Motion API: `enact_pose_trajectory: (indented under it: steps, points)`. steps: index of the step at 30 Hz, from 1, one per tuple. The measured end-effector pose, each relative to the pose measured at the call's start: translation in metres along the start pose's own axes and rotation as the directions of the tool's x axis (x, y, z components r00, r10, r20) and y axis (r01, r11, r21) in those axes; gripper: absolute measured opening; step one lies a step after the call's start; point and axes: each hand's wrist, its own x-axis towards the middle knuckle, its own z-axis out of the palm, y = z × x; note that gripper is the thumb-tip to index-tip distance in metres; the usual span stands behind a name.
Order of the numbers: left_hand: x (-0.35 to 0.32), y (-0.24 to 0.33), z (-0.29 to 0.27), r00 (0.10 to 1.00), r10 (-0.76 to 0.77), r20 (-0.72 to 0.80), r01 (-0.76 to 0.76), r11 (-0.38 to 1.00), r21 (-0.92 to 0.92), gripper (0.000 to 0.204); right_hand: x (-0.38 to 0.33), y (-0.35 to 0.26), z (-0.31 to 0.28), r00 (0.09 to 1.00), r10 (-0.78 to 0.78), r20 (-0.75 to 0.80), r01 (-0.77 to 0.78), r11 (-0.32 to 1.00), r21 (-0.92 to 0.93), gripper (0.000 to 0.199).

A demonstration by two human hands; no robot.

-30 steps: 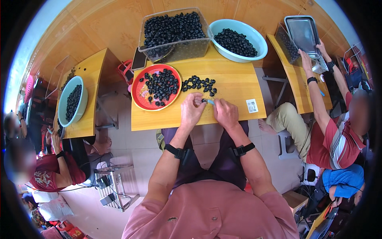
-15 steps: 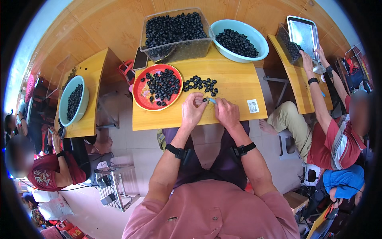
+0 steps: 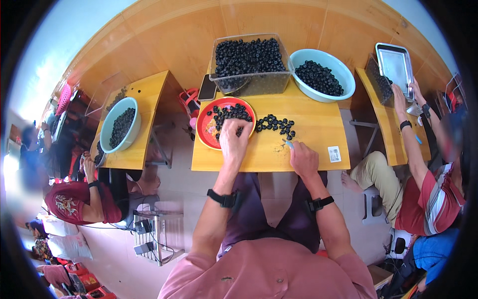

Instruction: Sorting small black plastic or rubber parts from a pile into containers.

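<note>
Curled over the right side of a red round tray [image 3: 201,134], my left hand [image 3: 233,142] has a small dark round bead-like piece [image 3: 239,131] showing between thumb and fingers. Several more of these dark pieces lie in the tray, whose base is patterned. My right hand [image 3: 304,158] is closed round a slim tool with a light blue handle [image 3: 290,144], its tip pointing up and left just over the table. Beyond the tool, a loose cluster of dark pieces [image 3: 273,123] rests on the wooden table [image 3: 318,124]. My fingers hide most of the tool.
A clear plastic bin [image 3: 264,84] and a pale blue basin [image 3: 348,92], both filled with dark pieces, stand at the back. A phone-like dark slab [image 3: 207,87] lies beside the bin. A white label [image 3: 334,154] is at right. People work at side tables left and right.
My left hand has left the tool tip and moved over the red tray. My right hand has stayed near the table's front with the tool. The whole view has shifted.
</note>
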Motion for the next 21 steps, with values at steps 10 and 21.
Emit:
enact_pose_trajectory:
  steps: [10, 21]
  points:
    - [-0.012, 0.224, -0.109, 0.584, 0.792, -0.179, -0.517, 0.193, -0.834, 0.016, 0.002, -0.001, 0.005, 0.999, 0.001, -0.040, 0.000, 1.000, 0.015, 0.011]
    - [-0.016, 0.297, -0.150, 0.719, 0.686, 0.108, 0.034, 0.120, -0.992, 0.024, -0.007, 0.014, 0.014, 0.998, 0.038, -0.056, -0.033, 0.996, 0.087, 0.009]
